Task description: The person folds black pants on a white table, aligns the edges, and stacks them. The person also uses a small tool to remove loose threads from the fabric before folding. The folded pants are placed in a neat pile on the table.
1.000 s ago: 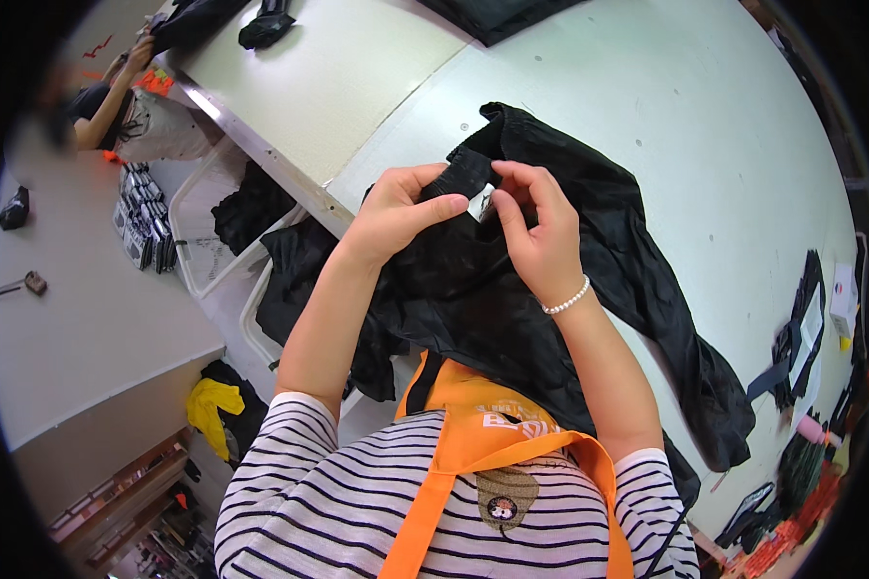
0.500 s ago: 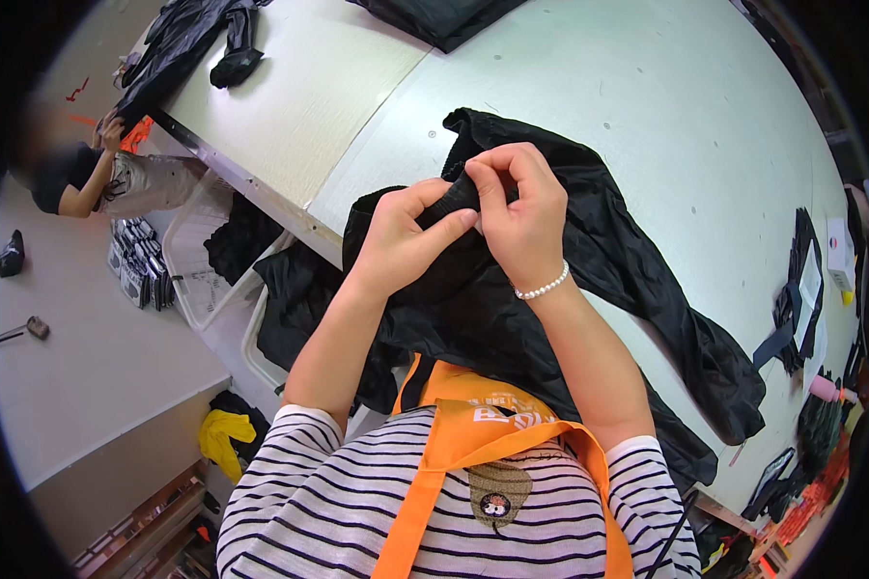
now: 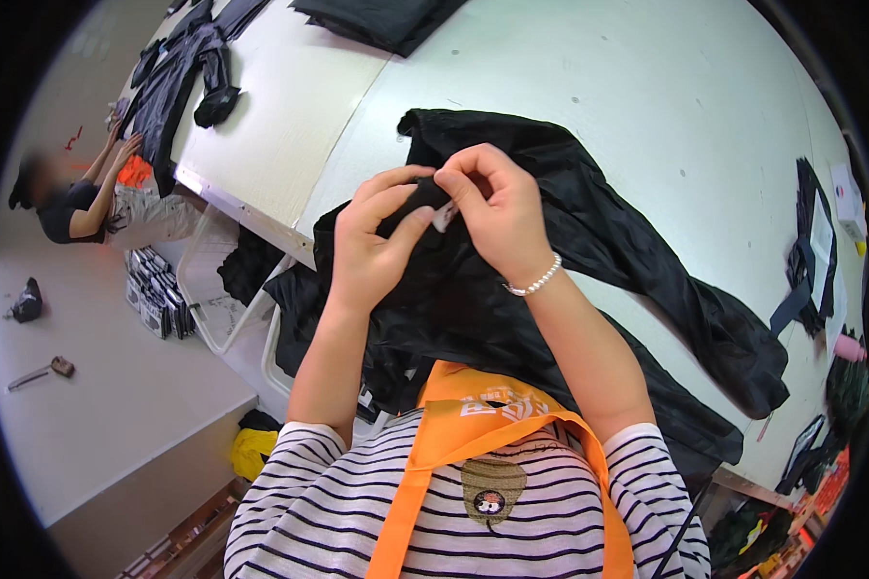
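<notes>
A black shiny garment [image 3: 589, 241] lies spread over the white table [image 3: 647, 87] and hangs down over its near edge toward me. My left hand [image 3: 372, 246] and my right hand [image 3: 492, 207] are raised together over it, both pinching one bunched bit of the black fabric with a small white tag [image 3: 444, 217] between the fingertips. A bead bracelet [image 3: 534, 282] is on my right wrist. The pinched part is mostly hidden by my fingers.
More black clothing lies at the table's far edge [image 3: 386, 19] and on the far left [image 3: 179, 77]. A person [image 3: 87, 203] sits on the floor at left. Clear bins [image 3: 222, 289] with dark cloth stand below the table edge. Black items [image 3: 811, 261] lie at right.
Both hands have stayed together on the fabric and drawn the bunched piece closer, fingertips now pinching a small white tag. The view has shifted, showing more of the seated person.
</notes>
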Available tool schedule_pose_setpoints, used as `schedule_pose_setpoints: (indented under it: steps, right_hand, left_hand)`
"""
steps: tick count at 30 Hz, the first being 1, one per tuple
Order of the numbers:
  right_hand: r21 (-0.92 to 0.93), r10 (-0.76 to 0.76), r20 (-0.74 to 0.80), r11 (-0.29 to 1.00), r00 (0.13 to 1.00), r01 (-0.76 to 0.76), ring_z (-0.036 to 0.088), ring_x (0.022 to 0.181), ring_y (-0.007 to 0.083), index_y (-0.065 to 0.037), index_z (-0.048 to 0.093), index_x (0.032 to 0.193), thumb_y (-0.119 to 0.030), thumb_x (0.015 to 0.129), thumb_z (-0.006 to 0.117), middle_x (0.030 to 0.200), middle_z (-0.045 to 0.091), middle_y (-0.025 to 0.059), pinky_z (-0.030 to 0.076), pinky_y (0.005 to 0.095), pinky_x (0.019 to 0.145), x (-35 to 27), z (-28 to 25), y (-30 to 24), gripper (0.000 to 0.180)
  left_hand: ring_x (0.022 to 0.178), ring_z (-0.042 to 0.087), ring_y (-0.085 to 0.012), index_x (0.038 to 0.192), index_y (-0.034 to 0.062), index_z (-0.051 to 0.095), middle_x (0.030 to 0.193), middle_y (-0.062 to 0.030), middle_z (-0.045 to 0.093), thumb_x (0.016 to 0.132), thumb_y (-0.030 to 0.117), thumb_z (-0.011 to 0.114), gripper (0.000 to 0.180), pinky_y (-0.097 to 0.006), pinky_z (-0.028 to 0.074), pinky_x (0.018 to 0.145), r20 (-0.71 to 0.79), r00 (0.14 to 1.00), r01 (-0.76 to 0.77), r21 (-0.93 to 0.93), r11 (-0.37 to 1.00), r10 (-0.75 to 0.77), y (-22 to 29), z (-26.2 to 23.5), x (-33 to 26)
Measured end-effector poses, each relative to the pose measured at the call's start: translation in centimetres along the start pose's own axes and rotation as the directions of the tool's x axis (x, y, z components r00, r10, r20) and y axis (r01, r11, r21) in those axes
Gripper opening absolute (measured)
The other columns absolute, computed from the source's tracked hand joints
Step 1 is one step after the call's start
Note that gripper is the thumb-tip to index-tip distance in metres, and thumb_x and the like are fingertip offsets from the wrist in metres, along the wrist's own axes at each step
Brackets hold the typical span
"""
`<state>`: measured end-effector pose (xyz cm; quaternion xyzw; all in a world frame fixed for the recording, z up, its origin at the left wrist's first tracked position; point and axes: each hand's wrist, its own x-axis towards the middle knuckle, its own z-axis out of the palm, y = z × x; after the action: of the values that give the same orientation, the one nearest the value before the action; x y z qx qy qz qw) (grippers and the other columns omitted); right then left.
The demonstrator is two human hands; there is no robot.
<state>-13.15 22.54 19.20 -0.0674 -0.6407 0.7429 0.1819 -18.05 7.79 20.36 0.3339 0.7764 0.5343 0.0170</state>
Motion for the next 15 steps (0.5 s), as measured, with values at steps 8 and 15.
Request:
schedule_pose_setpoints:
  steps: [8, 15]
  right_hand:
    - [0.263, 0.109, -0.426, 0.965, 0.898, 0.008, 0.059, 0.073, 0.0093, 0.001, 0.063, 0.098, -0.019, 0.094, 0.054, 0.086, 0.064, 0.0057, 0.05, 0.0231, 0.067, -6.4, -16.2, 2.1, 0.022]
    - [-0.538, -0.63, -0.767, 0.535, 0.116, -0.652, 0.062, 0.089, 0.0217, 0.0, 0.064, 0.099, -0.004, 0.086, 0.055, 0.096, 0.066, 0.0112, 0.048, 0.0324, 0.084, -33.2, -56.8, 0.2, 0.016]
  left_hand:
    - [0.1, 0.058, -0.0179, 0.113, -0.0054, 0.06, 0.109, -0.0097, 0.064, 0.083, 0.001, 0.057, 0.031, -0.029, 0.042, 0.092, -0.027, 0.949, 0.315, 0.135, 0.939, -0.315, 0.8, 1.7, -1.0]
    - [0.089, 0.054, -0.0142, 0.109, -0.0092, 0.06, 0.1, -0.0088, 0.063, 0.092, 0.021, 0.057, 0.035, -0.026, 0.043, 0.084, -0.12, 0.903, 0.428, 0.153, 0.891, -0.414, -4.6, -0.4, -1.6]
